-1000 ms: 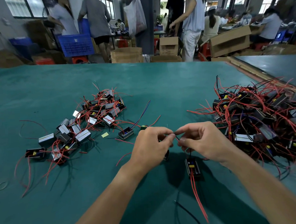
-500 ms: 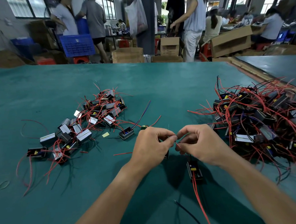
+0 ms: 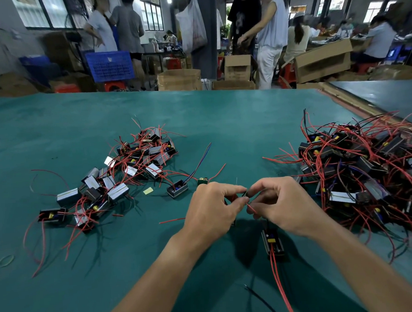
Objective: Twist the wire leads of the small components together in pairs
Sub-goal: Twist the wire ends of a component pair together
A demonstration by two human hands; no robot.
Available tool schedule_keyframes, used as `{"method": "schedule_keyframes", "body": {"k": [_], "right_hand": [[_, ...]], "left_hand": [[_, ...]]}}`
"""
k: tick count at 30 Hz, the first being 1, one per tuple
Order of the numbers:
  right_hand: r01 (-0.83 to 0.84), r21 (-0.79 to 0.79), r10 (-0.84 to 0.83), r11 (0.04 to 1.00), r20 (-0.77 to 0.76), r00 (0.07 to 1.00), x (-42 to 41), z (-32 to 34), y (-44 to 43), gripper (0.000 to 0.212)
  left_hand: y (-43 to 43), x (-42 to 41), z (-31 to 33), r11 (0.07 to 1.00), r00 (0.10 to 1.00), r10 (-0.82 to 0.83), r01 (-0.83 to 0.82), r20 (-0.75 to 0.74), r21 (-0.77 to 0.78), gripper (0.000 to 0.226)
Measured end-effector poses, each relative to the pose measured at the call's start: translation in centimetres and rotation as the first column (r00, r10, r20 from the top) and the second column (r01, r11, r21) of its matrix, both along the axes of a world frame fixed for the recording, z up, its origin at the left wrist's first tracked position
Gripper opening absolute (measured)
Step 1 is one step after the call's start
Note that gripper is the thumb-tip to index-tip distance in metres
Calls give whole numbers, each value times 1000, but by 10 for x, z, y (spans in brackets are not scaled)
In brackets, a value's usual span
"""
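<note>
- The green bench (image 3: 221, 111) carries a tangled pile (image 3: 370, 170) at frame right, nearest the right hand (image 3: 285, 206).
- The left hand (image 3: 213, 211) meets the right fingertip to fingertip at lower centre, both pinching the thin wire leads (image 3: 251, 208).
- The leads drop to a small component (image 3: 273, 242) below the right hand, its long axis pointing down-frame.

Both forearms (image 3: 159, 279) reach up from the lower edge toward the centre; left hand (image 3: 213, 211) and right hand (image 3: 285, 206), fingers curled, pinch wire leads (image 3: 251, 208) between them.
</note>
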State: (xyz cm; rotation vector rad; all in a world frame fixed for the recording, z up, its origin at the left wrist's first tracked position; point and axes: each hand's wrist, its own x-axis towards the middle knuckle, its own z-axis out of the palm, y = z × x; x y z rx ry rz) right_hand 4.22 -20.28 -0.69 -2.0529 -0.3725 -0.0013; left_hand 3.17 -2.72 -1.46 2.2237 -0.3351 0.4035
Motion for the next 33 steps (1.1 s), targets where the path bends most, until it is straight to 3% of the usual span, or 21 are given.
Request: {"method": "schedule_keyframes", "body": {"k": [9,15,20,33], "right_hand": [[24,-30,-23,999,22,1000,-1,2,1,18],[30,-45,-29,999,26,999,-1,2,1,18],[43,-49,-42,998,28,999,-1,2,2,16],[145,97,-157,985,133,979,0,5,2,21]], "left_hand": [[-1,4,-1,994,998,-1,-6,-59,-111,6],[0,3,-1,999,1000,2,-3,-12,-54,18],[0,2,-1,1000,1000,15,-16,-20,-25,12],[2,5,2,989,987,132,-137,-87,-59,20]]}}
